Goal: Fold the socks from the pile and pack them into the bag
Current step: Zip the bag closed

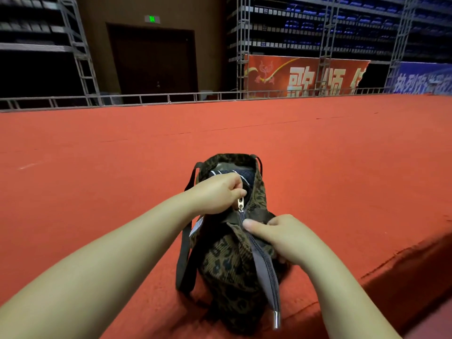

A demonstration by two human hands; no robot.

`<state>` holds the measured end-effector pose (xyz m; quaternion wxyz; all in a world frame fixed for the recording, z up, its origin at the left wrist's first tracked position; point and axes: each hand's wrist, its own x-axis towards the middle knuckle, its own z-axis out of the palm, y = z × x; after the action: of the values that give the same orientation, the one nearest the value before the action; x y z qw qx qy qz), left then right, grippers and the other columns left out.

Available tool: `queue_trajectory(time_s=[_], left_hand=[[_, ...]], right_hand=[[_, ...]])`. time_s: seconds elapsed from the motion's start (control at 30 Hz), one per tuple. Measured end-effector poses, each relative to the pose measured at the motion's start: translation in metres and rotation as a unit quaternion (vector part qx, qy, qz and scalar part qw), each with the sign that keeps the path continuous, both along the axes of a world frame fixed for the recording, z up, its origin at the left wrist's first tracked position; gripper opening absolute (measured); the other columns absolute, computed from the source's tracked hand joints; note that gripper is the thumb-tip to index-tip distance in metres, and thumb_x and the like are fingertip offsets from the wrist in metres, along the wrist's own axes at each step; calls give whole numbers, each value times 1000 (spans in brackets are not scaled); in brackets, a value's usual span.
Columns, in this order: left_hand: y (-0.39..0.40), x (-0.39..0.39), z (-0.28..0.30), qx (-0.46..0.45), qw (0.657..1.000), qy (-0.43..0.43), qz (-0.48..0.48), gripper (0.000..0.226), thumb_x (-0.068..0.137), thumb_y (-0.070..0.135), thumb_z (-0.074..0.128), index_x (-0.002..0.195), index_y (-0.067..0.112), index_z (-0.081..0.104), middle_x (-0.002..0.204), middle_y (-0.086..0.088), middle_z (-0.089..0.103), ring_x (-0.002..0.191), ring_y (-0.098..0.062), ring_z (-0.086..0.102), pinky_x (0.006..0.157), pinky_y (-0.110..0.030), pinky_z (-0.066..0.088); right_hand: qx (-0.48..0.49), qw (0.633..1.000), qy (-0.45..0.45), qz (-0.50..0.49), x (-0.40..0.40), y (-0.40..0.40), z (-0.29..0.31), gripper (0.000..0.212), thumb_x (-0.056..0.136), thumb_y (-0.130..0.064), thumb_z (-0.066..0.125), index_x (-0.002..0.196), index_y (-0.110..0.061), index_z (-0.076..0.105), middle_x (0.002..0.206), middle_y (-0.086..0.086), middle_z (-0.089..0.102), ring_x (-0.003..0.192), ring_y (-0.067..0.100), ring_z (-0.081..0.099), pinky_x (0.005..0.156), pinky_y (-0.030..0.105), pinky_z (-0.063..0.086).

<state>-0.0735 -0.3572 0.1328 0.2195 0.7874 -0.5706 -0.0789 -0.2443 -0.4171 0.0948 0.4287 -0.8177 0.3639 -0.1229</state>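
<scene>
1. The bag (pixel 230 260), a leopard-print tote with dark straps, stood on the red carpet (pixel 97 155) directly in front of me, its mouth pointing away and its zipper line running toward the camera.
2. My left hand (pixel 217 192) was closed in a pinch on the gold zipper pull (pixel 240 204), fingers curled around the tab; I judged this was to draw the slider along the teeth and close the bag.
3. My right hand (pixel 281 237) gripped the fabric at the zipped near end, thumb laid flat along the teeth, apparently to brace the bag so the slider had tension to travel against.
4. The socks (pixel 230 173) lay inside the bag, seen as dark, white-striped cloth in the part of the mouth not yet zipped. No loose pile was in view, so packing appeared complete and only closure remained.
5. The carpeted platform stretched wide to a low metal rail (pixel 146 97); its front edge dropped away at my right.
6. Beyond the rail stood scaffolding, a dark double door (pixel 152 62) under a green exit sign (pixel 152 19), a red banner (pixel 305 77) and tiers of blue seats (pixel 354 20).
</scene>
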Motion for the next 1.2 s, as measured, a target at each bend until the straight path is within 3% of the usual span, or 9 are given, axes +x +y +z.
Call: queue_trajectory(time_s=[0.13, 0.27, 0.33, 0.43, 0.63, 0.73, 0.8, 1.0, 1.2], left_hand=[[-3, 10, 17, -46, 998, 3, 33, 20, 95, 30, 47, 85, 13, 51, 84, -5, 62, 67, -16, 49, 60, -32, 38], [-7, 9, 57, -94, 995, 27, 16, 16, 95, 30, 48, 83, 20, 52, 90, -2, 64, 85, -21, 59, 77, -35, 47], [-5, 5, 52, -45, 999, 4, 9, 17, 95, 29, 48, 86, 16, 54, 87, -2, 61, 80, -18, 54, 70, -30, 42], [-2, 5, 13, 60, 998, -32, 7, 25, 95, 26, 47, 91, 3, 57, 89, -11, 61, 78, -21, 52, 62, -30, 34], [2, 15, 11, -45, 990, -102, -89, 24, 93, 31, 52, 72, 30, 39, 78, 10, 49, 76, -10, 47, 74, -33, 40], [4, 17, 11, -21, 989, -90, -117, 18, 95, 26, 50, 79, 24, 41, 97, 2, 52, 96, -16, 46, 86, -31, 37], [5, 20, 13, 45, 995, -39, -84, 15, 98, 30, 43, 88, 19, 44, 94, 0, 54, 87, -16, 49, 78, -31, 40], [5, 10, 10, 156, 978, -122, -62, 23, 99, 35, 36, 86, 17, 42, 77, 0, 48, 74, -21, 45, 69, -35, 34], [21, 3, -1, 179, 976, -84, -88, 19, 100, 34, 35, 93, 17, 42, 81, -1, 49, 77, -22, 46, 67, -34, 34]], right_hand=[[89, 978, -185, 44, 25, -2, 7, 40, 80, -29, 69, 56, -22, 38, 56, 7, 36, 40, 14, 32, 42, 23, 22], [163, 930, -317, 91, 25, -9, 27, 31, 66, -30, 69, 78, -4, 55, 68, 15, 47, 56, 20, 43, 49, 26, 30], [210, 932, -274, 114, 15, -11, 16, 46, 62, -30, 69, 96, -1, 58, 77, 20, 51, 66, 26, 46, 52, 28, 33], [216, 960, -120, 134, 0, 0, -10, 47, 58, -30, 70, 88, 4, 57, 67, 20, 51, 50, 21, 49, 44, 23, 38], [141, 976, 13, 168, -21, -3, 15, 39, 63, -49, 71, 64, -13, 57, 50, 8, 54, 37, 17, 44, 39, 20, 32], [92, 994, -51, 26, -15, -19, 25, 48, 81, -57, 61, 63, -14, 47, 48, 3, 51, 38, 15, 40, 43, 19, 26], [80, 993, -75, -45, 1, -31, 26, 48, 87, -59, 48, 68, -15, 50, 57, 3, 52, 44, 16, 41, 48, 20, 27], [18, 999, 9, -49, 48, -36, 22, 61, 84, -68, 44, 70, -11, 55, 64, 6, 58, 53, 21, 51, 51, 23, 33], [-217, 965, -145, -27, 77, -49, 41, 28, 89, -41, 54, 78, -16, 55, 73, -5, 57, 72, 18, 53, 58, 31, 34]])
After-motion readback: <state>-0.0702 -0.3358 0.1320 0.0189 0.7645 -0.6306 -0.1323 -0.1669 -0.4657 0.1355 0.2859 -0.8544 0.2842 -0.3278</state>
